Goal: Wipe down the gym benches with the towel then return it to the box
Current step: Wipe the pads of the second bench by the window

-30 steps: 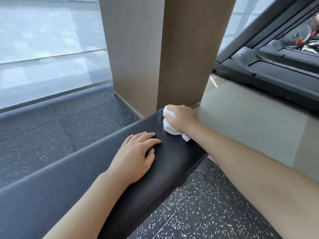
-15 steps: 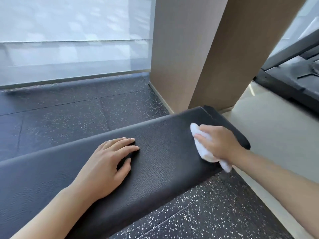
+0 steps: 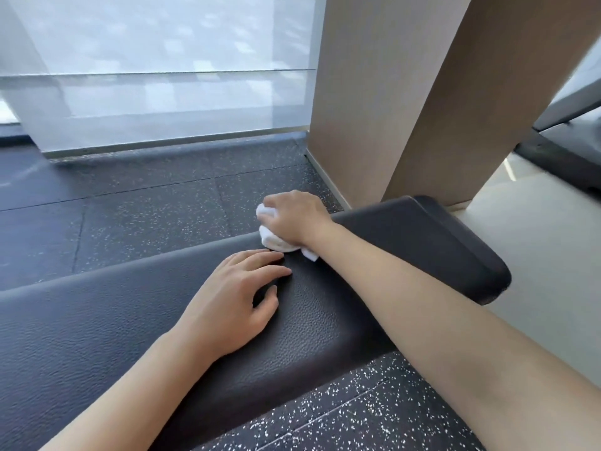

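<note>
A black padded gym bench [image 3: 406, 249] runs across the view from lower left to right. My right hand [image 3: 294, 214] grips a bunched white towel [image 3: 273, 240] and holds it against the bench's far edge. My left hand [image 3: 232, 299] rests flat on the bench top just in front of the towel, fingers straight. The box is not in view.
A brown square pillar [image 3: 400, 92] stands right behind the bench's end. Dark speckled rubber floor [image 3: 146, 216] lies beyond and in front of the bench, pale flooring [image 3: 536, 242] to the right. A frosted glass wall [image 3: 156, 76] runs along the back. Dark gym equipment [image 3: 572, 148] sits far right.
My right hand has carried the towel left from the bench's right end to the far edge above my left hand. The view has shifted left; my left hand stays flat on the bench.
</note>
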Demonstrator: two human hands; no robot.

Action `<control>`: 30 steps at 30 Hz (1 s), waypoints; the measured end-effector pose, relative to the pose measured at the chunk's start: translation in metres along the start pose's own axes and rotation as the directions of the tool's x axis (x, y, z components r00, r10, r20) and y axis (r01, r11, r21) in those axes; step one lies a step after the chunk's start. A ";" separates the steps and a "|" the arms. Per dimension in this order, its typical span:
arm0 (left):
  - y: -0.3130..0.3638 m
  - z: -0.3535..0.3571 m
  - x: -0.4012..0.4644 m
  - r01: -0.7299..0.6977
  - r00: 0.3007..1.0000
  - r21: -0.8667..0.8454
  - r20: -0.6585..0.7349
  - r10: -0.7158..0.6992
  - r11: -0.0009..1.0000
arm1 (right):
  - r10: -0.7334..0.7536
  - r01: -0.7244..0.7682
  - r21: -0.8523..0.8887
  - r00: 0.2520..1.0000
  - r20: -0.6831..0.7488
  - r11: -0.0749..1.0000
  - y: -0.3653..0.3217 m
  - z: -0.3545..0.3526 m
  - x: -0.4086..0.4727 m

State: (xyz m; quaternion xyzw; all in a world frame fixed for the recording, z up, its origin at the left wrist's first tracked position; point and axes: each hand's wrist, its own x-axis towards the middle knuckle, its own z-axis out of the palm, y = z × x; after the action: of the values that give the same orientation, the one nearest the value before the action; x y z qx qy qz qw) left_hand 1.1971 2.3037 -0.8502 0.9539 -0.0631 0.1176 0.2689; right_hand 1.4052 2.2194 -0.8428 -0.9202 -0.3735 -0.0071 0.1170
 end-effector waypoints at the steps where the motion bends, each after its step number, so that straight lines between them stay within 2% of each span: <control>1: 0.000 0.000 0.000 -0.003 1.000 -0.003 -0.005 0.003 1.000 | -0.016 0.016 0.013 1.000 -0.007 1.000 0.002 0.000 -0.002; 5: 0.003 0.000 -0.001 -0.002 1.000 0.003 -0.009 0.002 1.000 | -0.032 0.034 0.046 0.999 -0.041 0.998 0.033 -0.008 -0.010; 10: 0.017 0.009 0.018 -0.022 1.000 0.086 0.008 0.022 0.996 | 0.177 -0.174 0.047 0.982 -0.067 0.984 0.138 -0.037 -0.031; 15: 0.069 0.058 0.087 -0.112 0.988 0.092 0.116 0.101 0.989 | 0.341 -0.334 0.077 0.932 -0.123 0.939 0.245 -0.067 -0.066; 17: 0.089 0.081 0.116 -0.131 0.985 0.088 0.124 0.120 0.987 | 0.413 -0.400 0.125 0.905 -0.106 0.908 0.278 -0.076 -0.085; 19: 0.108 0.100 0.141 -0.143 0.983 0.085 0.125 0.132 0.986 | 0.474 -0.443 0.242 0.876 -0.089 0.863 0.302 -0.083 -0.110; 21: 0.122 0.115 0.158 -0.157 0.981 0.082 0.129 0.146 0.984 | 0.518 -0.462 0.357 0.852 -0.074 0.812 0.319 -0.085 -0.151; 24: 0.128 0.125 0.168 -0.162 0.981 0.082 0.119 0.152 0.983 | 0.554 -0.475 0.399 0.825 -0.107 0.784 0.324 -0.078 -0.230; 27: 0.123 0.127 0.168 -0.163 0.983 0.071 0.100 0.155 0.984 | 0.565 -0.478 0.336 0.790 -0.240 0.811 0.310 -0.064 -0.268; 30: 0.122 0.127 0.167 -0.166 0.984 0.069 0.078 0.160 0.984 | 0.488 -0.413 0.265 0.790 -0.372 0.871 0.288 -0.061 -0.254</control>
State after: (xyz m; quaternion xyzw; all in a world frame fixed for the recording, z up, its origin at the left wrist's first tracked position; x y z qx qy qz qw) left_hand 1.3602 2.1236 -0.8513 0.9585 -0.1461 0.1070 0.2200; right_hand 1.4252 1.8316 -0.8697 -0.9447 -0.1069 -0.1486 0.2722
